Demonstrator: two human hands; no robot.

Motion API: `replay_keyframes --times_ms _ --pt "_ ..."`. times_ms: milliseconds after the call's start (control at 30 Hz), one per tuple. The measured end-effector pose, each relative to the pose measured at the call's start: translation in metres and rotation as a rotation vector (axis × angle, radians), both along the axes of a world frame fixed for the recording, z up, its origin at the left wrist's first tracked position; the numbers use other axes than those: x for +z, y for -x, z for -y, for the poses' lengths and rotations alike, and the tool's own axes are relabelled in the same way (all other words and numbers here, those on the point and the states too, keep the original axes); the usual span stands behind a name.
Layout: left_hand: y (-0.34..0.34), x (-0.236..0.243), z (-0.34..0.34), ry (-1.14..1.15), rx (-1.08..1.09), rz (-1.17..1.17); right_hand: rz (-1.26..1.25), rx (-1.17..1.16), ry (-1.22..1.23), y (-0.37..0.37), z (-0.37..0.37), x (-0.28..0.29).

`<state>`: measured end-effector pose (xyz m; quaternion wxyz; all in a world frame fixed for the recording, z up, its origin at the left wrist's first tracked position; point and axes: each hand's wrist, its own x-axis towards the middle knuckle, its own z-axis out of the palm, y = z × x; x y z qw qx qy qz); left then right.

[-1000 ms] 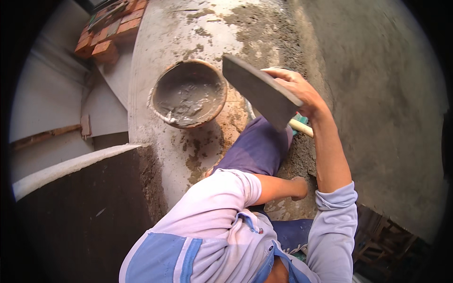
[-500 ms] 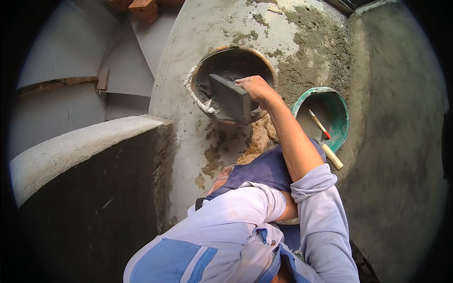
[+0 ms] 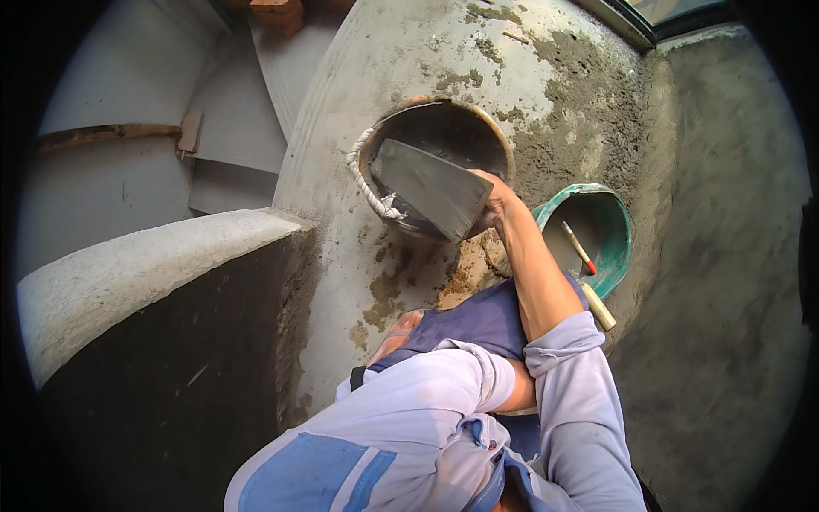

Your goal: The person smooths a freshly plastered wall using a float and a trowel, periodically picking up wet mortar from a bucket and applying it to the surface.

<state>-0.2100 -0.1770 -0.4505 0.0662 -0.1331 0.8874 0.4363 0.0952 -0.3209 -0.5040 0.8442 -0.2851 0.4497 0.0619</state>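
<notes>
My right hand [image 3: 492,200] is closed on a plastering float [image 3: 435,186], a flat grey rectangular board. Its broad face is turned up toward me, hiding the handle and most of my fingers. The float lies tilted over the mouth of a dark round bucket [image 3: 509,145] with a white rope handle [image 3: 360,175]. Grey wet mortar coats the inside of this bucket. My left forearm [image 3: 517,388] crosses beneath my right arm, and the left hand is hidden.
Right of my forearm stands a green bucket [image 3: 621,256] of greyish liquid, with a red-ended stick [image 3: 580,247] in it. A wooden tool handle [image 3: 599,307] rests by its near rim. Mortar lumps [image 3: 589,111] cover the floor. A low wall [image 3: 162,264] stands left.
The float has turned from nearly edge-on to showing its broad face, and my right hand has drawn back slightly toward the near right side of the bucket. The view has shifted slightly.
</notes>
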Motion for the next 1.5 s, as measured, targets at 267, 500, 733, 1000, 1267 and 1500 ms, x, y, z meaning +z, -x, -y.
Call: replay_keyframes --times_ms 267,500,733,1000,1267,1500 --pt "-0.025 -0.016 -0.018 0.044 -0.002 0.089 0.672 -0.218 -0.384 0.045 0.009 0.044" --pt "-0.059 -0.032 -0.014 -0.003 -0.043 0.083 0.976 -0.721 0.042 0.177 -0.022 0.165" --pt "-0.051 -0.024 0.000 0.067 -0.176 0.083 0.986 -1.242 1.005 0.359 -0.167 0.337" --pt "-0.057 -0.075 -0.001 0.078 -0.260 0.167 -1.369 -0.812 2.616 0.471 -0.290 0.520" --pt "-0.040 -0.097 -0.007 0.139 -0.387 0.164 -2.420 0.239 2.491 0.506 -0.312 0.572" --pt "-0.028 -0.076 -0.006 0.074 -0.470 0.349 -2.440 0.283 2.466 0.513 -0.290 0.584"
